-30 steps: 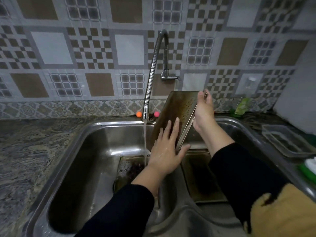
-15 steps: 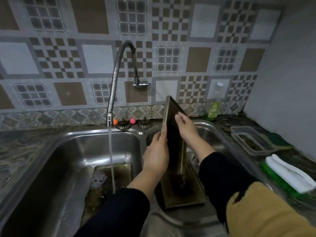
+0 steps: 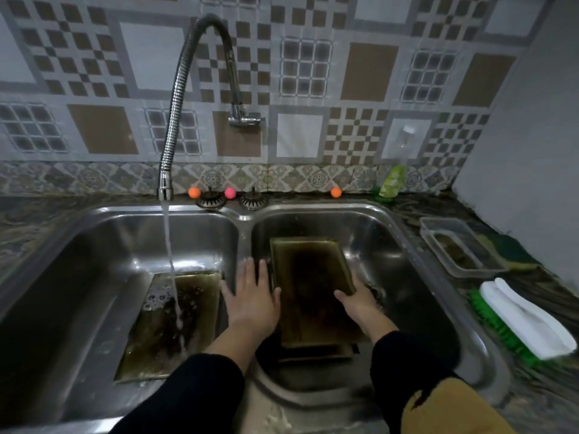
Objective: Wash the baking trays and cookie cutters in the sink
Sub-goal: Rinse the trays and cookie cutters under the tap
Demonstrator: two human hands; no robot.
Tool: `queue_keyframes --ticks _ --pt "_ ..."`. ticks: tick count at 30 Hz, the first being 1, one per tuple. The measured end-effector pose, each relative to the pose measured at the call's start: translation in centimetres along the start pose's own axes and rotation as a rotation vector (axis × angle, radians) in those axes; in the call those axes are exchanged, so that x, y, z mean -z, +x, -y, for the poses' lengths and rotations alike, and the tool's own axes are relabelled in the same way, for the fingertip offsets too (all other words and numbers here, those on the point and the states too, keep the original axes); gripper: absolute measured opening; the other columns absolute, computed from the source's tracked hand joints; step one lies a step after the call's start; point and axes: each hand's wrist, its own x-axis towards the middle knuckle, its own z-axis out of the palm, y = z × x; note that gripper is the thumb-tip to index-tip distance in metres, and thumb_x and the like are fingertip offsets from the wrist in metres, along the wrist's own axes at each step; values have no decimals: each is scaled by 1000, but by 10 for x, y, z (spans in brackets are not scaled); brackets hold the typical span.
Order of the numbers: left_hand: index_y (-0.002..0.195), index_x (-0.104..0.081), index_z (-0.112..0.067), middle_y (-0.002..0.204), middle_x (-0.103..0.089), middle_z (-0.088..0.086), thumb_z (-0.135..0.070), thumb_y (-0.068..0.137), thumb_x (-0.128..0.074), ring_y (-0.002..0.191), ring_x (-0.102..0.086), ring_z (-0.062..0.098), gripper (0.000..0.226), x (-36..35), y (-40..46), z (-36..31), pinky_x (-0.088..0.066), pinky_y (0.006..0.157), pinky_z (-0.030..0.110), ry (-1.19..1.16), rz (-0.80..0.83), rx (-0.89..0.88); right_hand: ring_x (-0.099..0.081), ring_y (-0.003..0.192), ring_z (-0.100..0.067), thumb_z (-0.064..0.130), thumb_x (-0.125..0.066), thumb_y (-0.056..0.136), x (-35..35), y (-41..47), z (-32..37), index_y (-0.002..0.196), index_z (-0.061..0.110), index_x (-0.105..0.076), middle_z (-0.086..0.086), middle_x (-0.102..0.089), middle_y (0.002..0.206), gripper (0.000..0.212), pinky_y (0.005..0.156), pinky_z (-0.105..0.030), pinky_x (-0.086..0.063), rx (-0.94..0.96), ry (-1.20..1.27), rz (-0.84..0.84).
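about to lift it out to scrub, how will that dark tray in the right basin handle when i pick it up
The tray looks like rigid metal with raised rims, so it should probably stay stiff. It looks wet and grimy, so likely slippery; the right hand grips only its edge. It lies on another tray, so it may slide.

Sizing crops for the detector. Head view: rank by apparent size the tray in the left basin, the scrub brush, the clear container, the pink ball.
1. Tray in the left basin
2. Scrub brush and clear container: look alike; brush is nearer, so unsure
3. Pink ball
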Motion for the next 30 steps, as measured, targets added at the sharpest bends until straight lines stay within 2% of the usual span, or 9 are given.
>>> queue_keyframes --ticks 1,3,6,9,12,16,20,25,30 --pt "152 9 -17 159 18 6 -47 100 -27 146 17 24 70 -1 1 7 2 117 54 67 22 28 -38 132 -31 34 -57 87 -2 5 -4 145 49 -9 -1 -39 145 77 107 -57 -33 -22 -47 0" --pt "152 12 -16 157 25 5 -48 99 -30 145 23 22 75 -5 2 17 4 118 52 76 52 42 -33 136 -32 35 -61 86 -7 11 -11 148 43 -2 -3 -34 150 86 110 -56 -29 -78 -117 -10" --pt "152 11 -14 158 22 5 -49 98 -32 146 19 22 78 -9 4 18 4 120 46 79 -1 31 -34 136 -32 34 -68 83 -14 16 -18 150 37 -1 -6 -33 151 95 111 -53 -30 -109 -169 -11" --pt "152 10 -14 158 21 6 -49 97 -32 146 18 22 78 -12 7 17 4 119 43 98 -34 36 -40 132 -31 28 -75 78 -23 33 -25 150 34 -8 -9 -38 147 98 109 -48 -34 -86 -167 -17" --pt "152 10 -15 158 21 5 -48 97 -33 146 18 21 77 -13 9 19 4 119 43 100 -30 40 -32 138 -32 27 -75 78 -30 35 -22 151 30 -4 -12 -26 154 102 113 -50 -28 -110 -212 -4" --pt "153 9 -15 159 21 5 -47 97 -34 146 18 20 78 -13 9 19 4 120 43 86 -37 38 -13 144 -34 34 -68 85 -32 35 -23 153 21 -5 -9 -6 159 93 115 -51 -14 -146 -377 -14" --pt "153 8 -14 159 19 6 -47 96 -34 147 17 21 78 -15 10 20 3 120 42 80 -41 35 -13 141 -36 36 -67 84 -33 32 -17 151 24 -17 -6 -12 157 84 114 -53 -18 -91 -414 -18" --pt "153 6 -11 160 15 9 -47 96 -35 148 11 24 79 -15 12 22 2 120 39 64 -54 12 -12 140 -33 34 -62 89 -34 14 7 149 29 -24 -6 -11 156 71 113 -51 -23 11 -475 11" --pt "153 2 -15 160 14 5 -50 99 -29 148 8 22 72 -7 11 41 -1 120 36 -69 24 -112 -22 137 -30 37 -58 90 -54 -22 53 141 32 -40 -4 -32 148 54 111 -45 -28 228 -548 10"
